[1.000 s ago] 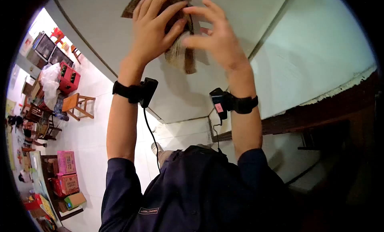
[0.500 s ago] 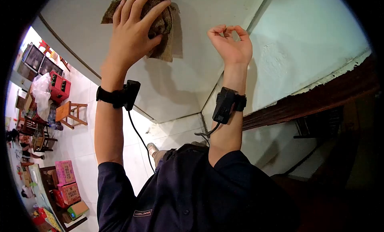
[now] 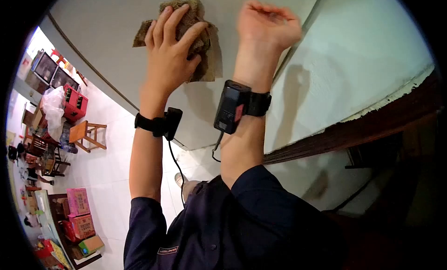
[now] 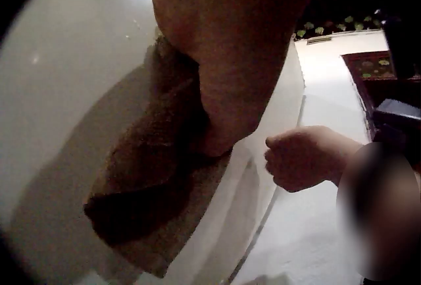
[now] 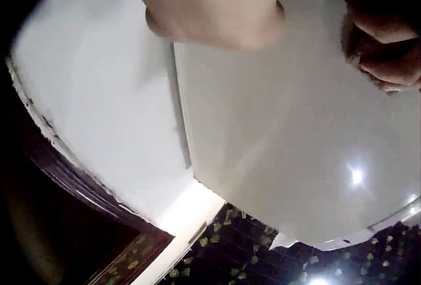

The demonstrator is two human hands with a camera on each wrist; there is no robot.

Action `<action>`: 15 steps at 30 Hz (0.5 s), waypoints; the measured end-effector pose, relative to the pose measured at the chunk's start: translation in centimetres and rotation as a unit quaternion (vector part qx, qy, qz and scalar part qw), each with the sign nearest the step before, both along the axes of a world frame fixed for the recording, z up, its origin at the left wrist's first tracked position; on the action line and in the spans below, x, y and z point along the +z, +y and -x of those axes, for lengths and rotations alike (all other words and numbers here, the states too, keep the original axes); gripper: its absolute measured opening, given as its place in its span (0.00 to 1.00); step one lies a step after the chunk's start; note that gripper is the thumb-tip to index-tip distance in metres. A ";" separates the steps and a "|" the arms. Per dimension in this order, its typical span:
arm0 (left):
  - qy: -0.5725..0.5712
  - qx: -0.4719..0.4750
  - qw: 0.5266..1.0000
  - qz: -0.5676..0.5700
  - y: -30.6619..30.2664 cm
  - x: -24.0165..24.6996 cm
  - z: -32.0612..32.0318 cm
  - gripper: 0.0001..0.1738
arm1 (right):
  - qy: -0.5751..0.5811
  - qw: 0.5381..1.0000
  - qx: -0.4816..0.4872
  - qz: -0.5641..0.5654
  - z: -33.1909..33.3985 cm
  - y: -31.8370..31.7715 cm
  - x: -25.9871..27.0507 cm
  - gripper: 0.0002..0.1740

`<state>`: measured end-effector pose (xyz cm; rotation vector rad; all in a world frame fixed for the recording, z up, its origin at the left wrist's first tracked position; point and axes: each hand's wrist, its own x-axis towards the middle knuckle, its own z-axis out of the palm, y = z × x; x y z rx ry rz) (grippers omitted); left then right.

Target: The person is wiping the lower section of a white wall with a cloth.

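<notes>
In the head view, my left hand (image 3: 170, 58) spreads its fingers over a bunched brown cloth (image 3: 201, 72) against a pale, glossy wall panel (image 3: 116, 25). From the right wrist the fingers (image 5: 388, 64) look bent over the cloth. Folds of the cloth (image 4: 138, 186) hang out below the palm in the left wrist view. To the right, apart from the cloth, my right hand (image 3: 267, 23) is raised near the corner of the wall with its fingers curled toward the palm. Seen from the left wrist, this right hand (image 4: 306, 156) looks like a loose fist with nothing in it.
A white wall (image 3: 358, 69) meets the panel at a corner on the right, with a dark wooden edge (image 3: 335, 139) along it. On the tiled floor at left stand a wooden stool (image 3: 88, 135), a red crate (image 3: 74, 104) and stacked boxes (image 3: 79, 214).
The right hand has left the cloth, moving right, and its fingers have curled in. The left hand stays on the cloth, shifting a little across the panel.
</notes>
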<state>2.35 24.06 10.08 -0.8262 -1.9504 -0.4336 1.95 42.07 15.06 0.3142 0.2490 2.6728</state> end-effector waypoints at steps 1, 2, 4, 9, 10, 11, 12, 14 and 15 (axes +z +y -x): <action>0.003 0.004 1.000 0.003 -0.1 -0.1 0.1 0.37 | 0.032 0.992 -0.096 -0.070 0.2 -0.1 0.1 0.07; 0.006 -0.004 1.000 0.002 -0.1 -0.2 0.2 0.36 | 0.035 0.993 -0.090 -0.067 0.2 -0.1 0.1 0.07; 0.015 -0.020 1.000 -0.004 -0.2 -0.1 0.3 0.35 | 0.006 0.990 -0.110 -0.088 -1.0 -0.8 0.7 0.07; 0.063 -0.047 0.996 -0.054 0.2 0.6 0.8 0.26 | -0.061 0.994 -0.058 -0.071 0.9 1.1 -1.4 0.07; 0.029 -0.044 0.998 -0.044 0.2 0.8 0.7 0.25 | -0.071 0.994 -0.054 -0.063 0.9 1.2 -1.9 0.07; -0.004 -0.039 0.999 -0.034 0.2 1.0 0.4 0.25 | -0.082 0.994 -0.049 -0.061 0.7 1.4 -2.2 0.07; 0.020 -0.071 0.996 -0.059 0.3 1.3 0.1 0.21 | -0.090 0.993 -0.046 -0.059 0.6 1.4 -2.5 0.07; 0.025 -0.077 0.994 -0.070 0.4 1.1 0.0 0.20 | -0.103 0.993 -0.039 -0.054 0.7 1.5 -2.9 0.06; 0.034 -0.083 0.993 -0.083 0.3 1.0 -0.1 0.20 | -0.109 0.992 -0.034 -0.055 0.6 1.4 -3.0 0.06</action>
